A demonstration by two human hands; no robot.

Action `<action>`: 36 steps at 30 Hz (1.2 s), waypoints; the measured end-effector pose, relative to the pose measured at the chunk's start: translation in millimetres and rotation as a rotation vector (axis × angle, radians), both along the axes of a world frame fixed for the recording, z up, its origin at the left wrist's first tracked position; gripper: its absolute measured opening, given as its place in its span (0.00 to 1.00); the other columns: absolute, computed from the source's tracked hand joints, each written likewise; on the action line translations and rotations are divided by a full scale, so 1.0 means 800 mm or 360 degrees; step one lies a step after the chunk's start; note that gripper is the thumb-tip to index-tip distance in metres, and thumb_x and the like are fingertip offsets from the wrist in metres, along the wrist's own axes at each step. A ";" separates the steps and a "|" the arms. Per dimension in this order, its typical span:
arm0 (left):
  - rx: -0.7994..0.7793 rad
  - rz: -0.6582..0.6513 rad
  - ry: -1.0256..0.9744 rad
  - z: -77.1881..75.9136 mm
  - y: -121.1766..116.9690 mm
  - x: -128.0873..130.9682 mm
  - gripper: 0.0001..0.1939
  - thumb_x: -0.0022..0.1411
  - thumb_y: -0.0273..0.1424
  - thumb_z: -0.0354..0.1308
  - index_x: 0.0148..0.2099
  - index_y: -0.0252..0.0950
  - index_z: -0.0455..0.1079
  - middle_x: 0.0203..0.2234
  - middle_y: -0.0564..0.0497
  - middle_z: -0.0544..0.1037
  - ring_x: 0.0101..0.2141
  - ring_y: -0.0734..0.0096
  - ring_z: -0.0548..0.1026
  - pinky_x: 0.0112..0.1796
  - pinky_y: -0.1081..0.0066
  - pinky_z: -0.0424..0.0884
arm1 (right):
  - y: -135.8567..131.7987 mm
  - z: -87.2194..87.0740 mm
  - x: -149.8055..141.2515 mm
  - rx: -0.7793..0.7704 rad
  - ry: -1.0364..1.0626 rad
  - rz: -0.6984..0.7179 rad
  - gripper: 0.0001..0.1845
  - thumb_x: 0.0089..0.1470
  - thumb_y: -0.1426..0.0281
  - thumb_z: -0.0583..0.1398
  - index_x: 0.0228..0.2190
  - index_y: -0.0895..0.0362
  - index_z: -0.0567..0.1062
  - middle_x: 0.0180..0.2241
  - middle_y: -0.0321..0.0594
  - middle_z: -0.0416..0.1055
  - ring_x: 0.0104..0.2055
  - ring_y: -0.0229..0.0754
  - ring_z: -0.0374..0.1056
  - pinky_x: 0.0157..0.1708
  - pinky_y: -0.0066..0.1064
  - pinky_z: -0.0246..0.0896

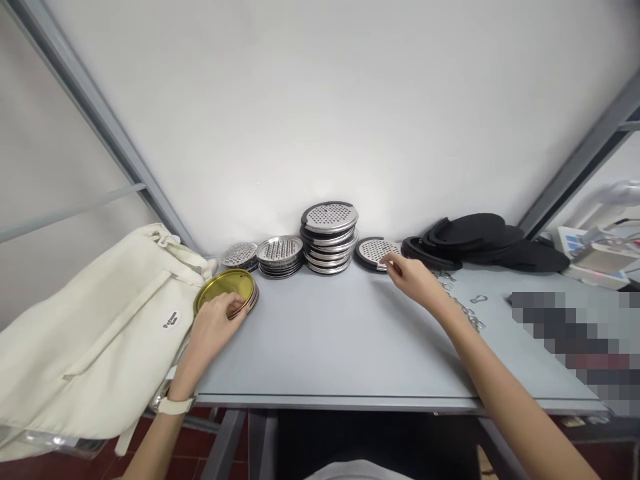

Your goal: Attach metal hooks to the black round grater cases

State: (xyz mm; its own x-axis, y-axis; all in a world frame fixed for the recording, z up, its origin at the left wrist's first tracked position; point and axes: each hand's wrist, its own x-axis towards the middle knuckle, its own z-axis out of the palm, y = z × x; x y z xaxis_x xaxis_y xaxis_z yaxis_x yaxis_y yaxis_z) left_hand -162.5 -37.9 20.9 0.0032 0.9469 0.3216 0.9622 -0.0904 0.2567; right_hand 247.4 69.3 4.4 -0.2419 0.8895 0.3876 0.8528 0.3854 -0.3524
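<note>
Left hand (215,327), fingers curled around the rim of a gold-lacquered tin lid (225,293) near the desk (325,333)'s back left corner; right hand (407,279), fingertips bunched at a perforated steel disc (379,252) on the back edge, pinch uncertain, beside a stack of steel discs (329,237).
</note>
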 end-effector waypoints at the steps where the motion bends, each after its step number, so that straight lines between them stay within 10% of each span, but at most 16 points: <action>1: 0.0006 0.0001 -0.0034 -0.003 0.000 0.000 0.13 0.60 0.38 0.50 0.37 0.36 0.71 0.33 0.49 0.78 0.35 0.62 0.76 0.39 0.66 0.69 | -0.006 -0.005 -0.002 -0.0015 -0.0006 0.0007 0.12 0.56 0.71 0.50 0.38 0.55 0.71 0.25 0.39 0.73 0.25 0.41 0.68 0.26 0.27 0.54; 8: 0.0081 0.0120 -0.0085 -0.007 0.006 0.007 0.12 0.60 0.37 0.51 0.35 0.36 0.72 0.34 0.48 0.78 0.34 0.62 0.76 0.39 0.66 0.68 | -0.088 -0.028 -0.019 -0.0036 0.0068 0.0253 0.12 0.60 0.69 0.47 0.41 0.53 0.68 0.33 0.40 0.74 0.27 0.41 0.69 0.30 0.29 0.59; 14: 0.0748 0.0255 0.0233 0.003 0.003 0.021 0.11 0.64 0.33 0.47 0.37 0.34 0.68 0.33 0.46 0.75 0.37 0.59 0.72 0.41 0.63 0.62 | -0.109 -0.028 -0.018 0.0009 0.0090 0.0247 0.12 0.60 0.70 0.47 0.39 0.54 0.68 0.30 0.40 0.73 0.25 0.41 0.67 0.27 0.30 0.59; 25: 0.0764 -0.0859 0.0320 -0.012 -0.037 0.115 0.06 0.64 0.23 0.51 0.43 0.35 0.67 0.29 0.50 0.73 0.34 0.70 0.69 0.40 0.66 0.58 | -0.119 -0.019 -0.023 -0.0043 0.0365 0.0330 0.11 0.60 0.69 0.48 0.39 0.54 0.69 0.24 0.36 0.67 0.23 0.39 0.62 0.26 0.30 0.59; 31: 0.0495 -0.1278 0.0438 -0.029 -0.057 0.162 0.07 0.66 0.23 0.47 0.41 0.33 0.66 0.28 0.50 0.70 0.33 0.69 0.68 0.38 0.65 0.60 | -0.193 0.042 -0.052 -0.0474 0.1145 0.0873 0.13 0.62 0.65 0.50 0.46 0.52 0.68 0.33 0.40 0.71 0.36 0.41 0.69 0.40 0.33 0.64; 36: 0.0354 -0.1490 0.0500 -0.014 -0.058 0.176 0.09 0.65 0.23 0.47 0.34 0.35 0.65 0.26 0.51 0.69 0.29 0.70 0.68 0.35 0.65 0.64 | -0.254 0.123 -0.065 -0.0748 0.1499 0.1386 0.21 0.54 0.49 0.53 0.39 0.50 0.71 0.33 0.39 0.73 0.38 0.43 0.72 0.32 0.30 0.69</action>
State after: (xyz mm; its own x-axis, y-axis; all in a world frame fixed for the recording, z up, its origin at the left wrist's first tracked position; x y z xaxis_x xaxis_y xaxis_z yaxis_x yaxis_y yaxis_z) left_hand -21.7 -84.0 10.0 0.8288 0.4388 0.3472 0.5008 -0.8585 -0.1104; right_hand 195.6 -133.7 102.9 -0.6014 0.6786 0.4216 -0.2361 0.3532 -0.9053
